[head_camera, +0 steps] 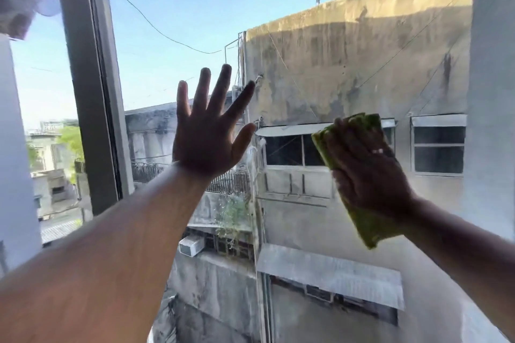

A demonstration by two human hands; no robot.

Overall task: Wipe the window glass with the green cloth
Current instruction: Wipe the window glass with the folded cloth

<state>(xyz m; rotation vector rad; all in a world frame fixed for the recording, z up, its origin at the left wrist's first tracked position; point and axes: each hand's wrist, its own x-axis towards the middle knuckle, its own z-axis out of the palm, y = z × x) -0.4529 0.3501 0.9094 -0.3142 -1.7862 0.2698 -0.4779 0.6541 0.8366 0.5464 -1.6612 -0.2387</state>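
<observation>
The green cloth (359,203) is folded into a long, soft-looking pad, pressed flat against the window glass (306,78) on the right side of the pane, about midway up. Its long axis runs on a slant, the upper end leaning toward the left and top, the lower end trailing down to the right past the wrist. The right hand (365,167) lies over it with the palm down and the fingers stretched along the fabric, pinning it to the pane; a pale ring shows on one finger. The left hand (206,136) is spread wide, all five fingers fanned and pointing up, holding nothing, its palm toward the glass just left of the cloth; whether it touches the pane I cannot tell. Both forearms are bare. The glass looks hazy and streaked toward the lower right. A thick grey window frame (92,86) stands upright on the left, tilted in this wide view. Through the pane are a stained, weathered concrete building (362,58), a corrugated metal awning (331,270), a sagging cable (156,28) and clear blue sky.
</observation>
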